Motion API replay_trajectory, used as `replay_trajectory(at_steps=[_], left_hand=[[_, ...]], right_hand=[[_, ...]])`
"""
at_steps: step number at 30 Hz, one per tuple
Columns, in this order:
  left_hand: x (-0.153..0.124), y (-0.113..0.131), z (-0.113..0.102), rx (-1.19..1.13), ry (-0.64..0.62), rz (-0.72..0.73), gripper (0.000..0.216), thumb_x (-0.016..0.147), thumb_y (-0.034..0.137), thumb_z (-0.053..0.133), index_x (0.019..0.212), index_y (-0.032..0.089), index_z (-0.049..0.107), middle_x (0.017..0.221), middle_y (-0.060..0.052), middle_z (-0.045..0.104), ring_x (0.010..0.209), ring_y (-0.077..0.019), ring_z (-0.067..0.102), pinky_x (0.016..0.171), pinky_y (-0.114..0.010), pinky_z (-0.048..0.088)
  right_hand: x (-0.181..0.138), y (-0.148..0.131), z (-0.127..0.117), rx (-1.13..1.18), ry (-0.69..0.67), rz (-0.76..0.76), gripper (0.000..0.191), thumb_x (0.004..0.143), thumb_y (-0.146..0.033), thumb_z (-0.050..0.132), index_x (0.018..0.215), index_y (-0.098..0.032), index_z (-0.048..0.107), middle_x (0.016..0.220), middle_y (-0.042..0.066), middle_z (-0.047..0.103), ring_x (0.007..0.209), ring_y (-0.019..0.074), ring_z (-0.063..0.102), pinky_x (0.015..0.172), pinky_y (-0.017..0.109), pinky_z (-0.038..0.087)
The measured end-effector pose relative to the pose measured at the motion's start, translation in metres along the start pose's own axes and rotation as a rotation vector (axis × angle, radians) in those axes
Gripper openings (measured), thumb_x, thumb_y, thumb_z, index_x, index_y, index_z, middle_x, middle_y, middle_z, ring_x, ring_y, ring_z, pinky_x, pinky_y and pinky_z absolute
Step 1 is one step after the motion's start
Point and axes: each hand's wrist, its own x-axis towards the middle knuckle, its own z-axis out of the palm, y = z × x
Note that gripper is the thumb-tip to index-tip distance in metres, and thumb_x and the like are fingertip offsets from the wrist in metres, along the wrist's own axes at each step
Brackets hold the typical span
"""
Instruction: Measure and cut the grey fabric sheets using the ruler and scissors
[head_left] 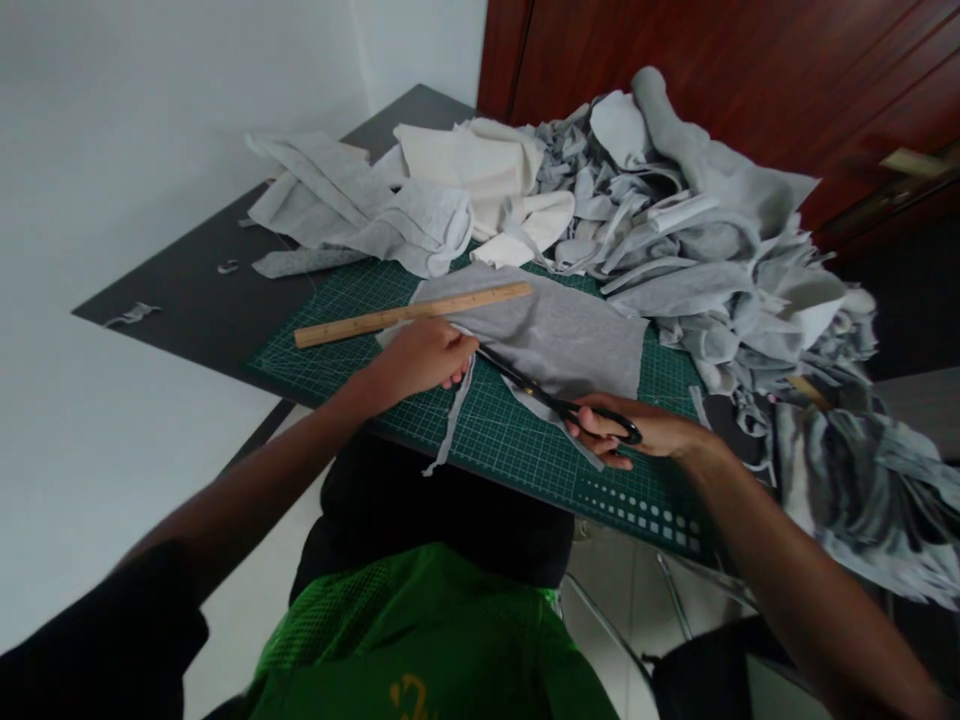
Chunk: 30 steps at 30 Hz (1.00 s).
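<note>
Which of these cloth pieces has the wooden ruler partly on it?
The grey one spread flat on the green mat, with the scissors at its near edge; the pieces behind it are bunched up.

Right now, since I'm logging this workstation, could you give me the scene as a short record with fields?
left hand: pinching grey fabric near the tip of the black scissors
right hand: holding the scissors' handles
narrow strip: trailing below the left hand
wooden ruler: lying partly over the fabric
surface: green cutting mat
beyond: heaped fabric pieces
</note>
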Motion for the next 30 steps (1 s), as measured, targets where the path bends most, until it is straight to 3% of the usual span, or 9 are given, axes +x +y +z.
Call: replay_trajectory(at_steps=[3,7,10,13,17,21,26,30], left_hand=[[0.050,-0.006,-0.012,0.188,0.101,0.051,0.044,0.096,0.024,0.050,0.055,0.016,0.066,0.052,-0.001,0.060,0.056,-0.0143,0.058,0.069,-0.028,0.044],[0.114,-0.012,-0.021,0.201,0.310,0.094,0.039,0.094,0.020,0.057,0.056,0.015,0.067,0.048,0.000,0.052,0.062,-0.0160,0.056,0.072,-0.029,0.039],[0.138,-0.009,-0.018,0.153,0.393,0.087,0.041,0.094,0.021,0.057,0.055,0.016,0.066,0.046,0.001,0.050,0.059,-0.0151,0.054,0.070,-0.028,0.038],[0.131,-0.002,-0.004,-0.001,0.339,0.113,0.043,0.097,0.023,0.050,0.058,0.017,0.066,0.048,0.001,0.054,0.054,-0.0136,0.053,0.064,-0.027,0.038],[0.096,0.003,0.025,-0.303,0.179,0.125,0.044,0.099,0.030,0.043,0.061,0.018,0.063,0.049,0.002,0.055,0.048,-0.0121,0.051,0.055,-0.025,0.038],[0.067,0.003,0.047,-0.507,0.128,0.164,0.043,0.096,0.035,0.041,0.060,0.019,0.058,0.053,0.000,0.057,0.055,-0.0137,0.057,0.057,-0.024,0.041],[0.054,0.011,0.052,-0.587,0.073,0.146,0.049,0.098,0.043,0.043,0.057,0.020,0.054,0.065,-0.005,0.067,0.069,-0.0167,0.066,0.061,-0.025,0.047],[0.042,0.018,0.046,-0.560,0.072,0.202,0.046,0.100,0.039,0.043,0.068,0.019,0.068,0.073,-0.005,0.073,0.076,-0.0187,0.069,0.075,-0.029,0.053]], right_hand=[[0.011,-0.014,-0.023,-0.013,0.070,-0.015,0.062,0.088,-0.079,0.067,0.090,-0.019,0.053,0.058,-0.013,0.035,0.041,0.0043,0.035,0.037,0.017,0.035],[0.028,-0.031,-0.058,-0.005,0.115,-0.006,0.068,0.083,-0.086,0.066,0.089,-0.020,0.052,0.056,-0.013,0.037,0.039,0.0057,0.038,0.037,0.018,0.034],[0.038,-0.040,-0.081,0.004,0.128,-0.026,0.069,0.082,-0.087,0.065,0.091,-0.020,0.052,0.057,-0.013,0.037,0.039,0.0062,0.037,0.038,0.018,0.034],[0.039,-0.039,-0.095,0.005,0.105,-0.047,0.070,0.082,-0.089,0.062,0.092,-0.021,0.051,0.057,-0.013,0.036,0.039,0.0057,0.034,0.038,0.018,0.032],[0.025,-0.027,-0.099,-0.072,0.059,-0.129,0.063,0.089,-0.084,0.060,0.094,-0.021,0.052,0.061,-0.012,0.035,0.042,0.0048,0.037,0.043,0.018,0.031],[0.007,-0.021,-0.090,-0.089,-0.048,-0.118,0.074,0.077,-0.094,0.060,0.093,-0.023,0.053,0.063,-0.011,0.039,0.044,0.0066,0.039,0.044,0.020,0.034],[-0.005,-0.036,-0.081,-0.130,-0.085,-0.074,0.075,0.074,-0.095,0.061,0.091,-0.023,0.054,0.070,-0.008,0.043,0.052,0.0078,0.042,0.050,0.021,0.036],[-0.016,-0.043,-0.082,-0.169,-0.075,0.051,0.066,0.076,-0.084,0.073,0.091,-0.023,0.053,0.074,-0.006,0.045,0.054,0.0068,0.039,0.051,0.022,0.033]])
